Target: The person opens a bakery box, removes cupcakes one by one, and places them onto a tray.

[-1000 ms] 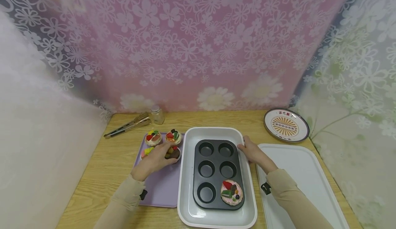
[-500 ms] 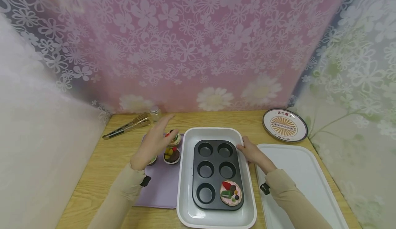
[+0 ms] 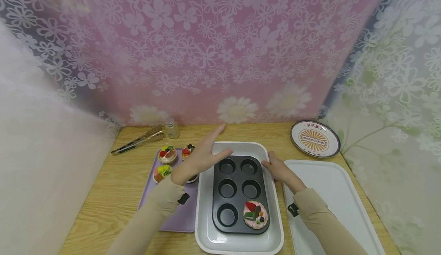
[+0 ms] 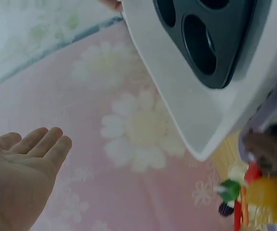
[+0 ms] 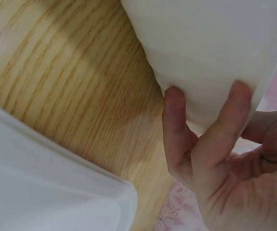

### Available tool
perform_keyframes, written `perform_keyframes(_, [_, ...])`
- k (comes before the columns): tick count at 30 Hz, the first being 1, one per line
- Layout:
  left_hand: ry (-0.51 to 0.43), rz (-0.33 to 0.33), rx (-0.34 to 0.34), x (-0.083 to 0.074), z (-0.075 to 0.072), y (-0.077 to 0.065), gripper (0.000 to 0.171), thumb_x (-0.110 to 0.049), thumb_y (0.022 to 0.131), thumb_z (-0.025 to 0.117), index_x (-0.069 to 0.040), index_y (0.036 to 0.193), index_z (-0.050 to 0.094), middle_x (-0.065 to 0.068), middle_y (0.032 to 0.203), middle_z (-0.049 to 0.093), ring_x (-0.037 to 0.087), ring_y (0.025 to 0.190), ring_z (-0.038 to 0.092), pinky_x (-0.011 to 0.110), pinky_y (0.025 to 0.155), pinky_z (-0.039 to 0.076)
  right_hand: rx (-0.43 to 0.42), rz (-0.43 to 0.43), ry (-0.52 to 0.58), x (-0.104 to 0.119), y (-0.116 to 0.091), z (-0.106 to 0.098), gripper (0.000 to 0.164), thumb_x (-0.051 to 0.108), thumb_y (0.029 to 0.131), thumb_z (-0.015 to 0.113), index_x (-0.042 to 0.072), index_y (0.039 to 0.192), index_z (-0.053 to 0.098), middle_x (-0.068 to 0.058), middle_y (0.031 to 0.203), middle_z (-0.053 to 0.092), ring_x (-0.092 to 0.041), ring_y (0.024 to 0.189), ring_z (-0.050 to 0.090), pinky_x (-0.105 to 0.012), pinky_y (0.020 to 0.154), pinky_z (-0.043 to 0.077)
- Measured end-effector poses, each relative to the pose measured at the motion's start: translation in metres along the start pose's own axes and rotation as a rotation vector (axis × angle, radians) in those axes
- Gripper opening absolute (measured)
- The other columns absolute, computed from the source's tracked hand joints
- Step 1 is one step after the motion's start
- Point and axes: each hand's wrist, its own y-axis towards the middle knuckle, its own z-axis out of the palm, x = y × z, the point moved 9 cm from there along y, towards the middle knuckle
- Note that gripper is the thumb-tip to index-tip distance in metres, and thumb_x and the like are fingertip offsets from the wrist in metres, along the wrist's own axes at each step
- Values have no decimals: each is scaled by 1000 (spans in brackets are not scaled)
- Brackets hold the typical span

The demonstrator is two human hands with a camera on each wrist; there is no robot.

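Observation:
My left hand (image 3: 203, 153) hovers over the upper left edge of a deep white tray (image 3: 239, 250), fingers straight, thumb spread, holding nothing. The left wrist view shows its bare palm (image 4: 20, 178). With my right hand (image 3: 280, 171) I pinch the tray's right rim; the right wrist view has fingertips against its outer wall (image 5: 201, 48). Inside the tray lies a dark muffin pan (image 3: 238, 200). A pink-creamed cupcake (image 3: 255, 214) with fruit fills its front right cup. Several decorated cupcakes (image 3: 167, 154) stand on the purple tray (image 3: 177, 219), two partly behind my left hand and forearm.
Metal tongs (image 3: 138, 141) and a small lidded glass jar (image 3: 172, 128) lie at the back left. A round patterned plate (image 3: 315, 139) leans near the right wall. Below it, a flat white tray (image 3: 330, 205) lies under my right forearm.
My left hand has lifted off the cupcakes on the purple tray, straightened its fingers and moved right to the white tray's edge. The right hand keeps its hold on the rim.

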Motion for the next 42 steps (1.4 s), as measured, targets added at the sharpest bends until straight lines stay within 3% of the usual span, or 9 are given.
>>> perform_keyframes(7, [16, -4, 97, -2, 29, 5, 89, -53, 100, 68, -37, 169, 14, -5, 175, 29, 23, 162, 29, 56, 128, 31, -10, -9, -13, 1, 1, 0, 41, 16, 113, 45, -9, 142, 32, -42, 129, 58, -36, 89, 72, -43, 60, 62])
perform_keyframes(22, [53, 88, 309, -8, 93, 6, 80, -44, 102, 68, -21, 168, 28, 3, 172, 37, 22, 158, 38, 46, 127, 36, 0, -7, 14, 2, 0, 0, 40, 16, 113, 44, -8, 142, 32, -41, 125, 60, -32, 83, 72, -42, 58, 62])
perform_keyframes(36, [134, 141, 565, -8, 153, -15, 78, -46, 102, 68, -17, 166, 34, 0, 169, 41, 16, 156, 40, 36, 127, 37, 3, -22, -11, 7, -5, -1, 38, 15, 113, 45, -9, 139, 33, -43, 124, 59, -35, 84, 73, -43, 57, 61])
perform_keyframes(42, [140, 140, 660, -7, 167, -24, 81, -46, 98, 73, -16, 165, 36, -3, 168, 42, 12, 156, 39, 31, 127, 35, 0, -31, -22, 8, -5, -2, 40, 16, 113, 44, -10, 141, 32, -44, 125, 59, -37, 85, 73, -42, 56, 61])
